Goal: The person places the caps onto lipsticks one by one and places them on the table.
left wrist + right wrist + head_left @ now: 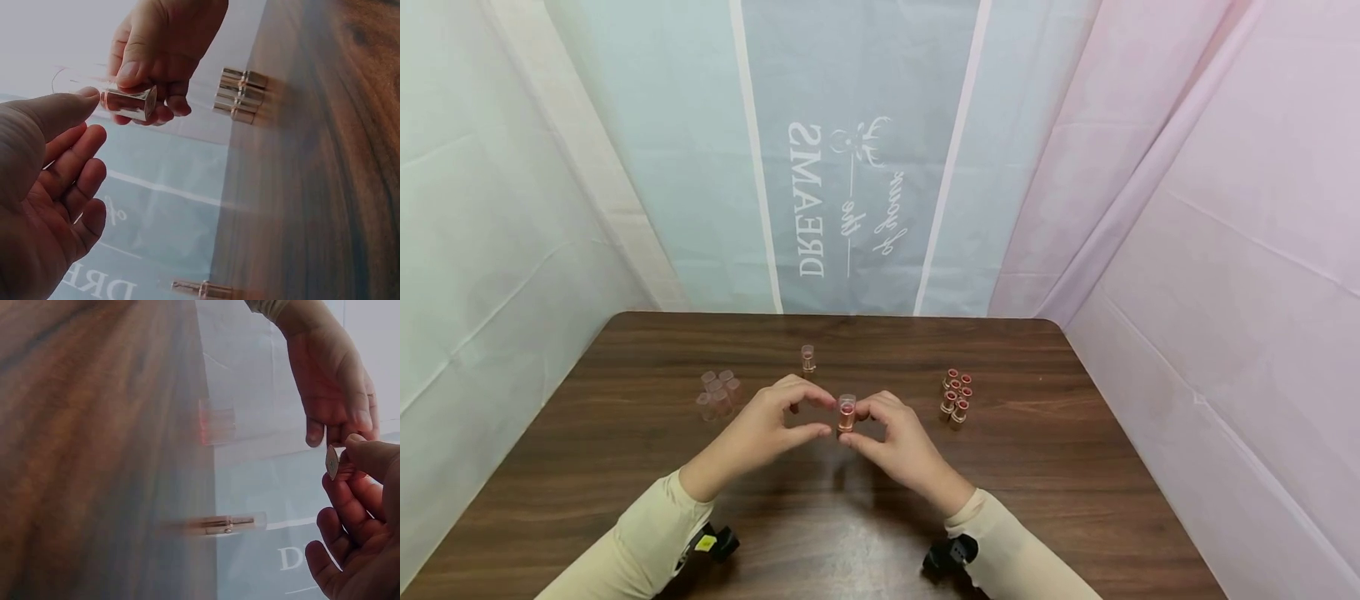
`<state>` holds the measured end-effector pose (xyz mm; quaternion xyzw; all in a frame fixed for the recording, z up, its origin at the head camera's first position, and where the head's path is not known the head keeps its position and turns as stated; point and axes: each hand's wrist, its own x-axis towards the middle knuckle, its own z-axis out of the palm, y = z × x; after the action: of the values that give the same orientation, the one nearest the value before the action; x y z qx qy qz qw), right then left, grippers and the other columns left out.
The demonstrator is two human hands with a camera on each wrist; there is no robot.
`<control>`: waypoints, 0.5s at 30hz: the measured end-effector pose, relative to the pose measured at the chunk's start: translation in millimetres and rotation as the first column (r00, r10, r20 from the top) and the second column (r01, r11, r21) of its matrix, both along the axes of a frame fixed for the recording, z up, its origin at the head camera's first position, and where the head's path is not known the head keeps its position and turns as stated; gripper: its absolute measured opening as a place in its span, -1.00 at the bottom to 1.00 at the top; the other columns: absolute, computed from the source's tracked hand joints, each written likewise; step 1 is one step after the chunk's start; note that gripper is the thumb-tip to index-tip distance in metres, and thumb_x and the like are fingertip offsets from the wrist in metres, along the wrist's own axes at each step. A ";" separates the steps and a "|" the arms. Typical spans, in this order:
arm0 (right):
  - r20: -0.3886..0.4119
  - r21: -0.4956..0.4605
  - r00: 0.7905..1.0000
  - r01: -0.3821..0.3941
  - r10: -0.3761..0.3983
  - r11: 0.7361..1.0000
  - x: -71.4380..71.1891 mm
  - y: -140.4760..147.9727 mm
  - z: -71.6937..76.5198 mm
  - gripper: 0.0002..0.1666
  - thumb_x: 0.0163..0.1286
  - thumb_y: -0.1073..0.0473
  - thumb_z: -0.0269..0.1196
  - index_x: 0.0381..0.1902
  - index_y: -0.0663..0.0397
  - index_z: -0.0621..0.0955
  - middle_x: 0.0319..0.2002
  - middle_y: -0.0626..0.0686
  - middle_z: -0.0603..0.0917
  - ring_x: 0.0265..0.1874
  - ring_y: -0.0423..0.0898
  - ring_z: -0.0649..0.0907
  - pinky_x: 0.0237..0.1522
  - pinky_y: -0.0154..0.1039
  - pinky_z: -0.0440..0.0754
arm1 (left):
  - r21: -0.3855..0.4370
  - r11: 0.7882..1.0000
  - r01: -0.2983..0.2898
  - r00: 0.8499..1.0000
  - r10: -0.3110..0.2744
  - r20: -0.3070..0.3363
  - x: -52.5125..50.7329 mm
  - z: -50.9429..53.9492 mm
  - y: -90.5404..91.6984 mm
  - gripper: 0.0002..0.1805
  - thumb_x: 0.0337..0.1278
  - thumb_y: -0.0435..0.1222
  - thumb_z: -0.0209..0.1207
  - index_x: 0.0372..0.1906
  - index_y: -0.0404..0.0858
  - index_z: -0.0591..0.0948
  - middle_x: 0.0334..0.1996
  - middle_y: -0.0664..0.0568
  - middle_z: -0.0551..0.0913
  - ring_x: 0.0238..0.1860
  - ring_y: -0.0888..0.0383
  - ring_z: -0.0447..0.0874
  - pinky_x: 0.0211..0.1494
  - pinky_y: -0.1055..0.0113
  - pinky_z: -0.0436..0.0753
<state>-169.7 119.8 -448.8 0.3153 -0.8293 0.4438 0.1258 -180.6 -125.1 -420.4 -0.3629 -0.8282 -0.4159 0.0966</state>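
Note:
Between finger and thumb, my right hand [906, 442] pinches a lipstick tube [847, 414] with a rose-gold base and a clear cap on top, held upright above the table. My left hand [767, 421] is just left of the tube, thumb and fingers parted in a loose curve, with a small gap to it in the head view. In the left wrist view the left thumb overlaps the clear end of the lipstick tube [128, 102]; whether it touches cannot be told. The right wrist view shows the tube's flat base [332, 464] at the right fingertips.
Another capped lipstick [808, 360] stands beyond the left hand. Several clear caps [718, 398] are grouped at the left of the brown wooden table [1045, 492]. Several uncapped lipstick tubes [956, 400] stand close together at the right. Cloth curtains [857, 75] hang behind and at both sides.

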 end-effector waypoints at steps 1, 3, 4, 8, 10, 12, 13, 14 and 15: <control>-0.001 -0.006 1.000 0.006 -0.006 1.000 -1.7 0.8 1.2 -0.79 0.26 0.09 0.52 -0.19 -0.17 0.70 -0.16 -0.20 0.68 -0.06 -0.22 0.63 0.02 -0.11 0.66 | 0.002 1.000 -0.004 1.000 0.004 -0.008 -0.4 0.7 -0.8 -0.65 0.06 -0.23 0.52 -0.02 0.00 0.71 -0.09 0.31 0.70 -0.13 0.27 0.57 -0.13 0.23 0.59; -0.002 -0.015 1.000 0.024 -0.024 1.000 -6.5 1.9 5.1 -0.79 0.26 0.10 0.52 -0.20 -0.17 0.69 -0.17 -0.20 0.67 -0.07 -0.22 0.63 0.01 -0.10 0.66 | 0.004 1.000 -0.015 0.999 0.015 -0.031 -2.0 1.8 -2.7 -0.65 0.06 -0.24 0.52 -0.03 0.00 0.70 -0.11 0.29 0.71 -0.13 0.27 0.58 -0.12 0.27 0.58; 0.005 -0.015 0.999 0.036 -0.036 0.999 -10.0 2.3 7.7 -0.79 0.25 0.10 0.52 -0.21 -0.18 0.69 -0.18 -0.21 0.67 -0.07 -0.23 0.64 0.01 -0.08 0.66 | 0.004 1.000 -0.022 0.999 0.022 -0.039 -2.7 2.6 -3.8 -0.65 0.06 -0.24 0.52 -0.04 0.01 0.70 -0.11 0.29 0.71 -0.12 0.28 0.58 -0.12 0.29 0.58; 0.016 0.015 0.996 0.085 -0.085 0.996 -28.2 1.6 20.5 -0.80 0.25 0.08 0.52 -0.23 -0.18 0.70 -0.19 -0.21 0.69 -0.10 -0.23 0.63 0.00 0.00 0.64 | -0.002 0.999 -0.055 0.997 0.054 -0.052 -5.2 5.2 -9.3 -0.66 0.06 -0.26 0.52 -0.05 0.00 0.70 -0.12 0.31 0.70 -0.10 0.32 0.57 -0.09 0.30 0.57; 0.033 0.037 0.994 0.104 -0.105 0.994 -40.0 -0.5 27.9 -0.80 0.25 0.07 0.52 -0.24 -0.16 0.70 -0.19 -0.18 0.69 -0.10 -0.21 0.63 0.02 0.03 0.64 | -0.005 0.998 -0.066 0.997 0.066 -0.039 -5.4 6.6 -12.1 -0.66 0.06 -0.26 0.52 -0.05 0.00 0.70 -0.11 0.32 0.69 -0.09 0.33 0.57 -0.08 0.30 0.58; 0.063 0.053 0.990 0.122 -0.126 0.991 -52.4 -3.8 36.1 -0.81 0.25 0.05 0.52 -0.25 -0.14 0.70 -0.19 -0.14 0.68 -0.11 -0.16 0.63 0.02 0.03 0.65 | -0.006 0.997 -0.074 0.997 0.074 -0.027 -6.0 7.4 -14.7 -0.66 0.07 -0.26 0.52 -0.04 0.00 0.70 -0.11 0.32 0.69 -0.09 0.32 0.57 -0.07 0.26 0.59; 0.081 0.056 0.988 0.130 -0.134 0.990 -58.6 -5.9 40.4 -0.80 0.25 0.05 0.52 -0.25 -0.12 0.70 -0.20 -0.11 0.67 -0.12 -0.12 0.64 0.02 0.01 0.65 | -0.008 0.997 -0.079 0.997 0.079 -0.021 -6.3 7.7 -15.9 -0.66 0.08 -0.25 0.51 -0.04 0.02 0.70 -0.11 0.33 0.69 -0.08 0.33 0.57 -0.06 0.25 0.59; 0.100 0.061 0.984 0.139 -0.144 0.988 -65.2 -8.2 43.6 -0.80 0.25 0.05 0.52 -0.25 -0.12 0.70 -0.20 -0.09 0.67 -0.12 -0.09 0.64 0.02 -0.01 0.65 | -0.008 0.996 -0.084 0.996 0.084 -0.015 -6.6 7.9 -17.1 -0.66 0.08 -0.25 0.51 -0.04 0.04 0.69 -0.10 0.33 0.69 -0.08 0.33 0.57 -0.06 0.22 0.60; 0.124 0.059 0.981 0.142 -0.149 0.988 -71.9 -10.5 46.0 -0.81 0.26 0.05 0.52 -0.25 -0.11 0.70 -0.20 -0.07 0.67 -0.12 -0.07 0.64 0.01 -0.03 0.64 | -0.007 0.996 -0.088 0.996 0.088 -0.009 -7.0 8.1 -18.3 -0.66 0.08 -0.25 0.51 -0.04 0.05 0.69 -0.10 0.33 0.69 -0.08 0.33 0.57 -0.06 0.19 0.60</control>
<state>-241.6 109.3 -402.8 0.2276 -0.8674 0.4319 0.0964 -187.6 -143.4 -412.3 -0.3282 -0.8445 -0.4068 0.1171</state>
